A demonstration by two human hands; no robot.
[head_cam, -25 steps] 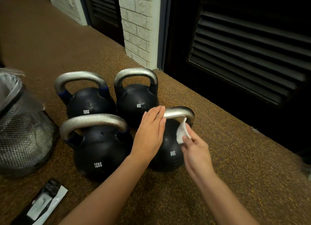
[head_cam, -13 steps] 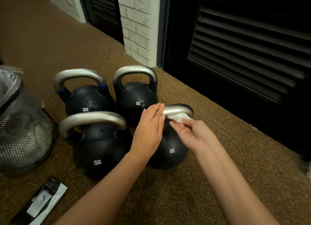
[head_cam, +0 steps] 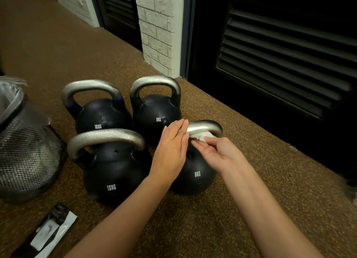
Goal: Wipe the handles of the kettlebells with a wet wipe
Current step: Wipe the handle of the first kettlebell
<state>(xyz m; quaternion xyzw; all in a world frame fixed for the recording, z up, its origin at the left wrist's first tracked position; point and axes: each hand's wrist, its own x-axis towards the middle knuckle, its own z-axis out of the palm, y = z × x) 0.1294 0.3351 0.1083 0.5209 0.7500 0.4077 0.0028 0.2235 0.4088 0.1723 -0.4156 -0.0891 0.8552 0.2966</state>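
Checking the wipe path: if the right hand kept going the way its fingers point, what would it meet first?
The right hand points up-left under the near 8KG kettlebell's handle, wet wipe at its fingertips. It would probably meet the left hand resting there first; depth is unclear.

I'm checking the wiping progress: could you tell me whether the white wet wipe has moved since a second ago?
Yes. The white wet wipe went from hanging before the silver handle to tucked beneath it.
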